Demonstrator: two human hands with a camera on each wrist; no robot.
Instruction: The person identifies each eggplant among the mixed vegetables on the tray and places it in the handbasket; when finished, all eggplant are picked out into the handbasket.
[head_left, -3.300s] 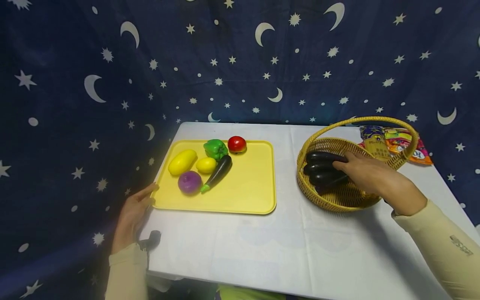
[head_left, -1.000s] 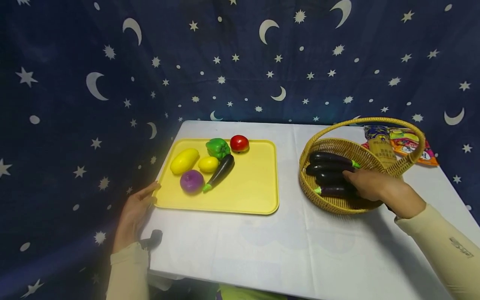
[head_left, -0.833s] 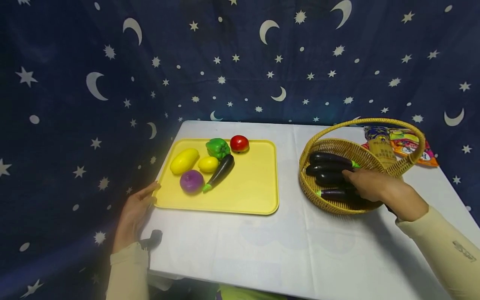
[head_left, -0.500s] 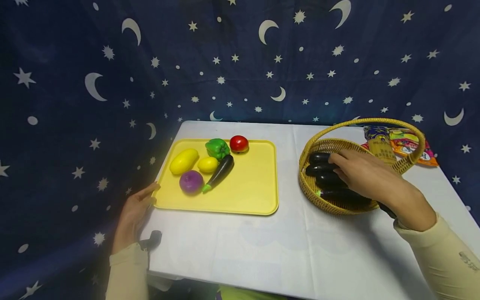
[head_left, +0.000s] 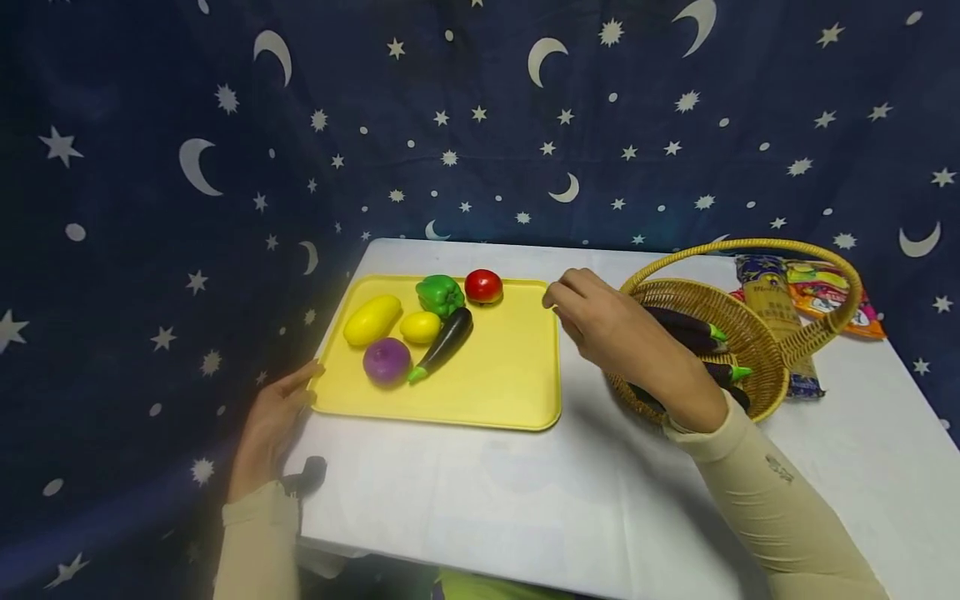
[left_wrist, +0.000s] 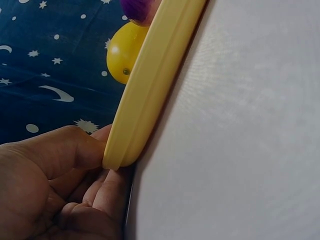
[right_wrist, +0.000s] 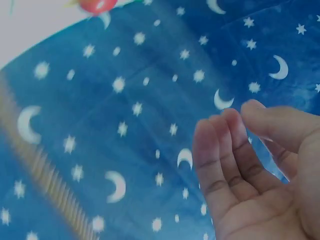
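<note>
My left hand [head_left: 266, 425] pinches the left front corner of a yellow tray [head_left: 510, 358]; in the left wrist view its thumb lies on one side of the rim and its fingers on the other. My right hand [head_left: 618, 333] is raised between tray and basket, fingers loosely bent; the right wrist view shows nothing in it. On the tray lie an eggplant [head_left: 447, 340], a purple onion [head_left: 387, 361], a lemon [head_left: 420, 327], a larger yellow mango-like fruit [head_left: 372, 321], a green bell pepper [head_left: 440, 295] and a tomato [head_left: 483, 286]. Several eggplants [head_left: 686, 323] sit in the wicker basket [head_left: 750, 329], partly behind my right forearm.
The basket's tall handle [head_left: 757, 243] arches over it. Behind and right of it lie a pasta packet [head_left: 772, 296] and colourful snack bags [head_left: 832, 292]. A white cloth [head_left: 487, 492] covers the table; a starry dark-blue curtain [head_left: 495, 125] hangs behind and left.
My right hand handled the eggplants inside the basket, then came out with nothing and moved left towards the tray's right edge. My left hand has stayed at the tray corner.
</note>
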